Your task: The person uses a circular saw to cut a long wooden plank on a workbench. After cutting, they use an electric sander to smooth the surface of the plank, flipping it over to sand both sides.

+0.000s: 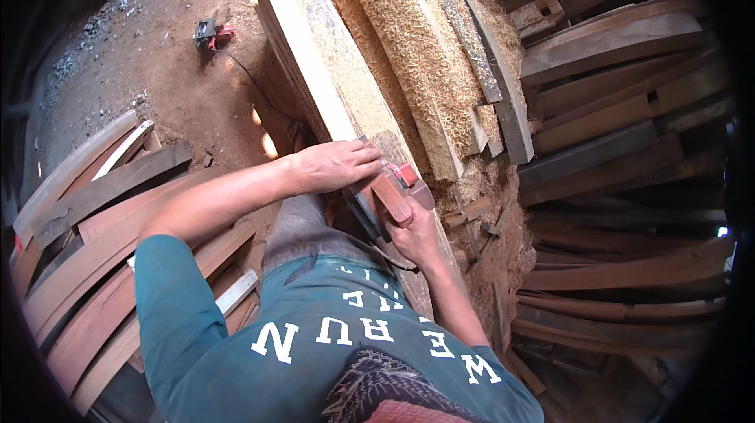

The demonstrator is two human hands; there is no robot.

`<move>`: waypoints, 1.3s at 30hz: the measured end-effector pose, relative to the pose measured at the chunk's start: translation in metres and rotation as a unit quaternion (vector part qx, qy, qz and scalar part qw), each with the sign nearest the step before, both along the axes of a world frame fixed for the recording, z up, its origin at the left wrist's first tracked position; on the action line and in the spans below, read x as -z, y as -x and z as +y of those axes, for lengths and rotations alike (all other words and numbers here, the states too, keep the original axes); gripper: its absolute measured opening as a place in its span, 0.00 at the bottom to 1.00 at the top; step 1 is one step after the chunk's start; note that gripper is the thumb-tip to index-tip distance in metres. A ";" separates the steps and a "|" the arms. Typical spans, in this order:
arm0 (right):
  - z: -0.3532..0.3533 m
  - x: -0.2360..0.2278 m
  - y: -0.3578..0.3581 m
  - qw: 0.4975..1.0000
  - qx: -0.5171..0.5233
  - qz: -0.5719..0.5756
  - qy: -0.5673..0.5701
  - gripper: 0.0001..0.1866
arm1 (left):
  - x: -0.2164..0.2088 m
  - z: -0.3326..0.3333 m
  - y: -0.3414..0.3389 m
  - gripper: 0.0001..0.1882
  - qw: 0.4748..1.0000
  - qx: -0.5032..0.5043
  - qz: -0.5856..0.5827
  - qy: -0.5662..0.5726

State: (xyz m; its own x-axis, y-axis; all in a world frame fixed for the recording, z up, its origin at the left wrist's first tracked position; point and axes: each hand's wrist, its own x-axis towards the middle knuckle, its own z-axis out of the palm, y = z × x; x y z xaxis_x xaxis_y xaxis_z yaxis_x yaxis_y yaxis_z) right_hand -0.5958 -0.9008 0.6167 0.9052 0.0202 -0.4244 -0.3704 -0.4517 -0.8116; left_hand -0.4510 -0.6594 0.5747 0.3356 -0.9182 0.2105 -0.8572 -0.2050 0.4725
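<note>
An electric planer (391, 196), with reddish-brown wooden parts, a red piece and a black cord, sits on a long pale timber beam (326, 45) in front of my body. My right hand (414, 232) is wrapped around its rear end near the cord. Across the front part of the tool lies my left hand (334, 165), its fingers curled over the top edge and its thumb side hidden. Pale dust and shavings coat the beam's upper face beyond the tool.
Shavings (401, 38) cover more timbers right of the beam. Stacked curved boards (613, 45) fill the right side; another pile of boards (102, 266) lies at left. A red corded power tool (214, 32) rests on the dirt floor (173, 69), its cable running toward the beam.
</note>
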 end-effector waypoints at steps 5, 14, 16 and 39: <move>0.012 0.000 -0.013 0.999 0.004 -0.012 0.035 0.12 | 0.010 -0.003 -0.001 0.25 0.995 -0.088 0.044 -0.003; 0.057 -0.009 -0.072 0.999 0.013 -0.038 0.016 0.11 | -0.003 0.034 -0.051 0.17 0.990 -0.135 0.020 0.030; 0.066 -0.007 -0.090 0.999 0.004 -0.031 0.020 0.12 | -0.005 0.047 -0.071 0.20 0.993 -0.103 0.039 -0.042; 0.179 0.001 -0.296 0.998 -0.042 -0.051 0.014 0.11 | 0.007 0.172 -0.278 0.24 0.992 -0.055 -0.054 -0.102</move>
State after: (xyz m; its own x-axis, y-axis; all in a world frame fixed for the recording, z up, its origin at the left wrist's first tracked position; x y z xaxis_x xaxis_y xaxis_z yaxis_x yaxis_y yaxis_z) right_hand -0.2998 -0.7220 0.6160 0.9396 0.0875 -0.3308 -0.2454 -0.5014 -0.8297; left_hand -0.1730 -0.4876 0.5680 0.4214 -0.9046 0.0644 -0.8678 -0.3816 0.3181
